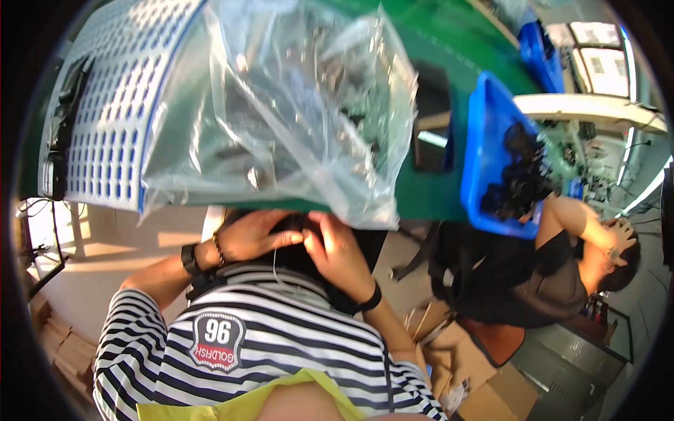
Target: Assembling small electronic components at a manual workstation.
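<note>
Below the near edge of the green table, in front of my lap, my left hand (254, 236) and my right hand (338, 252) meet with fingers curled and thumbs close together. Something small and dark seems to be between the fingertips, but dark clothing behind it hides its shape. A thin white cord (275, 270) hangs just under my left thumb. Right above my hands, a large clear plastic bag (281, 133) with small dark and shiny parts inside lies on the table and hangs over its edge.
A white perforated tray (116, 105) lies at the left with black parts along its side. Right of the bag are a dark flat device (433, 112) and a blue bin (481, 151) of black parts. Another person (562, 259) sits at the right, near open cardboard boxes (463, 358).
</note>
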The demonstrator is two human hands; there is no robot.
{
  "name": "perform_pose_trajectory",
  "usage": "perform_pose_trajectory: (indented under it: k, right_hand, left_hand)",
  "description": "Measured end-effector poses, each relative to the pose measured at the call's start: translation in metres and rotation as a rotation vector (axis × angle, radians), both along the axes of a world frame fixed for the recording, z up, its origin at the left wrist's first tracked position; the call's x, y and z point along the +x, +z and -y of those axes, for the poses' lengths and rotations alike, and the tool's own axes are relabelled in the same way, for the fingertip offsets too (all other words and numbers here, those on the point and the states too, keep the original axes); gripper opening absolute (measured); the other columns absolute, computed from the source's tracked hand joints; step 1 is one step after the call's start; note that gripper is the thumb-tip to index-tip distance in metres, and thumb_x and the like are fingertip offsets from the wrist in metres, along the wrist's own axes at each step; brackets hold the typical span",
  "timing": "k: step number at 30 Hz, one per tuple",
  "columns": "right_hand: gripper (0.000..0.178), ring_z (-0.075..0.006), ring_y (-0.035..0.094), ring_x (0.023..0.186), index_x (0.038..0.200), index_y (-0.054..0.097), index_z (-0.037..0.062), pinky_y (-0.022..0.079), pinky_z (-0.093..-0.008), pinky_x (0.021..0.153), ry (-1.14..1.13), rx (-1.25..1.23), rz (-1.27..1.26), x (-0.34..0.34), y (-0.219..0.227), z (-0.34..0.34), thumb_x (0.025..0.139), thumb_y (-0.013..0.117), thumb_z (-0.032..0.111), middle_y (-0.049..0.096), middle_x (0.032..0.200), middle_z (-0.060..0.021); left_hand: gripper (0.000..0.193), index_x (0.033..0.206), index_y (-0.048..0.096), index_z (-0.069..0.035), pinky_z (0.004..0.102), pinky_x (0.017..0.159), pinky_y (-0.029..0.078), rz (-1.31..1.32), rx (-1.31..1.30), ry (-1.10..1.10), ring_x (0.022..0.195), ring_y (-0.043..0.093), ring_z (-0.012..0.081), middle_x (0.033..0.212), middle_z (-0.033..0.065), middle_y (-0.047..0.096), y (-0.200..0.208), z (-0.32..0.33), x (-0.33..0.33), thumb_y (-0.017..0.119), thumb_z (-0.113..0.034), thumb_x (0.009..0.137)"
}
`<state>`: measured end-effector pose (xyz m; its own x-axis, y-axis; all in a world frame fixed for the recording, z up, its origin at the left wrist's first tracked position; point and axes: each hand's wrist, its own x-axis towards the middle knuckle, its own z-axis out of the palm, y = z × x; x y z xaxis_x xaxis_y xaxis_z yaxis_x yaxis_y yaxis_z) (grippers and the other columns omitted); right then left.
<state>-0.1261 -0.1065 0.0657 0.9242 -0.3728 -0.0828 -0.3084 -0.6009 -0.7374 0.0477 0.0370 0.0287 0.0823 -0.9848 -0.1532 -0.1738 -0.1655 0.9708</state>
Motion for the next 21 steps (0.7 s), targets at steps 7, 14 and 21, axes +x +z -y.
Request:
perform_pose_trajectory:
  k: [7, 14, 21]
  right_hand:
    - [0.043, -0.0408, 0.066, 0.099, 0.127, 0.056, -0.0015, 0.053, -0.0444, 0.085, 0.037, -0.209, 0.018, -0.001, 0.082, -0.002, 0.091, 0.07, 0.019, 0.065, 0.113, -0.0233]
    - [0.043, -0.0238, 0.066, 0.088, 0.124, 0.057, -0.0044, 0.053, -0.0327, 0.08, -0.009, -0.098, 0.106, 0.035, 0.222, 0.047, 0.088, 0.074, 0.013, 0.066, 0.106, -0.0121]
    - [0.043, -0.0116, 0.064, 0.086, 0.121, 0.065, -0.0005, 0.053, -0.0255, 0.07, -0.161, -0.066, 0.18, 0.196, 0.197, 0.204, 0.096, 0.07, 0.034, 0.068, 0.1, -0.0041]
  left_hand:
    - [0.06, 0.148, 0.042, -0.002, 0.0321, 0.092, 0.052, -0.548, 0.008, -0.123, 0.107, 0.061, 0.0183, 0.125, 0.0136, 0.061, 0.054, 0.006, 0.018, 0.063, -0.034, 0.102]
    - [0.065, 0.149, 0.042, -0.003, 0.0296, 0.091, 0.055, -0.659, -0.329, -0.276, 0.104, 0.06, 0.0156, 0.125, 0.0113, 0.059, 0.082, 0.006, 0.045, 0.072, -0.026, 0.096]
    - [0.062, 0.146, 0.047, -0.003, 0.0312, 0.09, 0.056, -0.506, -0.312, -0.267, 0.103, 0.062, 0.0162, 0.128, 0.0118, 0.059, 0.079, -0.029, 0.056, 0.074, -0.024, 0.094]
